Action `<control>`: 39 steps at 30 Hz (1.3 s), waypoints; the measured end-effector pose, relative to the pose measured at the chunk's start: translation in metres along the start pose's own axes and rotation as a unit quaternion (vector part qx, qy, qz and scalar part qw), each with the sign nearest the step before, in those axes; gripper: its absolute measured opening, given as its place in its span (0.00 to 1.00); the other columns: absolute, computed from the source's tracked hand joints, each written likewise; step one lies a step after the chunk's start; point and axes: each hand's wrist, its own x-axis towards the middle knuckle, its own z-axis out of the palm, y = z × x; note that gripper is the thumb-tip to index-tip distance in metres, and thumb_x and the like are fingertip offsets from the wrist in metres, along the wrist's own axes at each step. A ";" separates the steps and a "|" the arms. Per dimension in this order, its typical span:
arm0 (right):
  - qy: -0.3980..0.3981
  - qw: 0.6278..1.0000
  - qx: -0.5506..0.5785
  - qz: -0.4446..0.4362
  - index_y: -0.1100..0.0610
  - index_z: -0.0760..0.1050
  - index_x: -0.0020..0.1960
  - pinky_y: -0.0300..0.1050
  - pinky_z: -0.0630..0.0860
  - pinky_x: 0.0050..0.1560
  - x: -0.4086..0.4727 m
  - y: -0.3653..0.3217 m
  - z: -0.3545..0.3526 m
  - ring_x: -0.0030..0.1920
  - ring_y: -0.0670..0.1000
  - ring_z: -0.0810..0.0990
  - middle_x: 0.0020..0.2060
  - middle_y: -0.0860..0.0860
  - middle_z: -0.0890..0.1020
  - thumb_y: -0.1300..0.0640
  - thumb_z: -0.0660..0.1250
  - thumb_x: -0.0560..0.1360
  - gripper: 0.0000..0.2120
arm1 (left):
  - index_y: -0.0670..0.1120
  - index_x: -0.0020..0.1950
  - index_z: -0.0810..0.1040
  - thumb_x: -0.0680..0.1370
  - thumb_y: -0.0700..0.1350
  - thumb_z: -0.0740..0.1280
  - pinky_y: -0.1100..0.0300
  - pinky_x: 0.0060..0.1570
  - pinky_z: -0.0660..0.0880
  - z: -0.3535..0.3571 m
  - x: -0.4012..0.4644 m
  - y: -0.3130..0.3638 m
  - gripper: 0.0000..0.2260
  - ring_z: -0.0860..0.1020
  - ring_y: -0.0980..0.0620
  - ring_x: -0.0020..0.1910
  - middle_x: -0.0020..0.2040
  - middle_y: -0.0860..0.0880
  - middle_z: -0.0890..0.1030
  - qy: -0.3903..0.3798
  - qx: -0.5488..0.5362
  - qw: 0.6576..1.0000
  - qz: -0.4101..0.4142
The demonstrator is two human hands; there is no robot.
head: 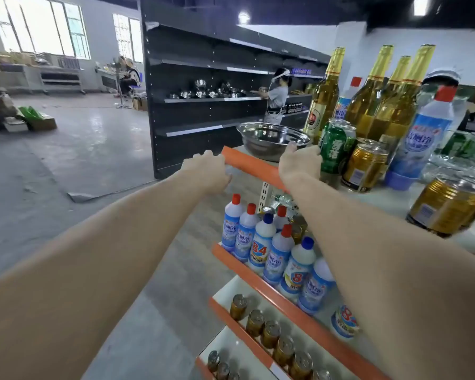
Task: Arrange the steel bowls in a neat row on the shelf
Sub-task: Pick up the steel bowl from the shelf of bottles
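A shiny steel bowl sits at the far left end of the top shelf, which has an orange front edge. My right hand reaches up to the bowl's near rim, fingertips touching it; whether it grips the rim is unclear. My left hand hovers at the shelf's left corner with fingers curled, holding nothing. Several more steel bowls lie on a dark shelf unit across the aisle.
Right of the bowl stand tall beer bottles, a green can, gold cans and a blue cleaner bottle. Lower shelves hold cleaner bottles and cans. A person works at the dark shelves. Open concrete floor lies left.
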 end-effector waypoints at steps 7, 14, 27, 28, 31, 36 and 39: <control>-0.019 0.984 0.090 0.153 0.63 0.63 0.72 0.54 0.80 0.58 0.050 -0.016 0.024 0.55 0.60 0.83 0.59 0.60 0.81 0.49 0.58 0.79 0.26 | 0.44 0.68 0.69 0.79 0.51 0.60 0.48 0.55 0.70 0.009 0.059 -0.022 0.19 0.72 0.40 0.62 0.63 0.43 0.71 -0.007 0.021 1.000 -0.006; 0.039 0.959 0.207 0.191 0.62 0.66 0.68 0.43 0.81 0.24 0.051 -0.038 0.053 0.31 0.56 0.86 0.48 0.60 0.84 0.54 0.64 0.80 0.20 | 0.43 0.67 0.69 0.77 0.44 0.61 0.48 0.55 0.70 0.018 0.092 -0.053 0.18 0.72 0.39 0.62 0.63 0.42 0.71 -0.018 0.026 0.999 0.017; 0.003 0.961 0.258 0.098 0.61 0.66 0.65 0.55 0.85 0.45 0.018 -0.100 0.137 0.45 0.62 0.86 0.56 0.61 0.81 0.63 0.58 0.77 0.16 | 0.43 0.68 0.69 0.77 0.48 0.63 0.51 0.48 0.67 0.013 0.104 -0.141 0.21 0.72 0.39 0.61 0.61 0.42 0.72 -0.002 0.016 1.000 0.004; -0.022 0.958 0.270 0.096 0.60 0.67 0.61 0.53 0.85 0.39 0.013 -0.105 0.146 0.39 0.60 0.87 0.51 0.62 0.82 0.64 0.58 0.77 0.13 | 0.43 0.69 0.69 0.77 0.49 0.63 0.51 0.48 0.68 0.013 0.102 -0.154 0.22 0.72 0.38 0.61 0.62 0.41 0.72 -0.002 0.014 1.000 -0.004; -0.086 0.954 0.266 0.105 0.64 0.71 0.62 0.44 0.79 0.24 -0.008 -0.115 0.181 0.23 0.56 0.83 0.35 0.61 0.83 0.67 0.55 0.76 0.15 | 0.42 0.70 0.68 0.77 0.48 0.63 0.51 0.50 0.70 0.021 0.095 -0.198 0.22 0.73 0.38 0.61 0.63 0.40 0.72 -0.007 0.004 0.999 -0.033; -0.148 0.949 0.238 0.142 0.66 0.70 0.68 0.42 0.76 0.19 -0.054 -0.104 0.260 0.19 0.56 0.79 0.37 0.62 0.81 0.69 0.53 0.76 0.21 | 0.42 0.68 0.69 0.77 0.46 0.64 0.45 0.60 0.74 0.044 0.066 -0.278 0.21 0.74 0.36 0.62 0.63 0.37 0.72 -0.052 -0.018 0.994 -0.091; -0.167 0.942 0.230 0.179 0.66 0.68 0.69 0.36 0.68 0.14 -0.081 -0.085 0.308 0.21 0.57 0.79 0.48 0.67 0.82 0.70 0.53 0.75 0.23 | 0.42 0.68 0.68 0.77 0.44 0.63 0.52 0.53 0.71 0.061 0.047 -0.311 0.20 0.73 0.37 0.63 0.65 0.39 0.72 -0.062 -0.004 0.992 -0.114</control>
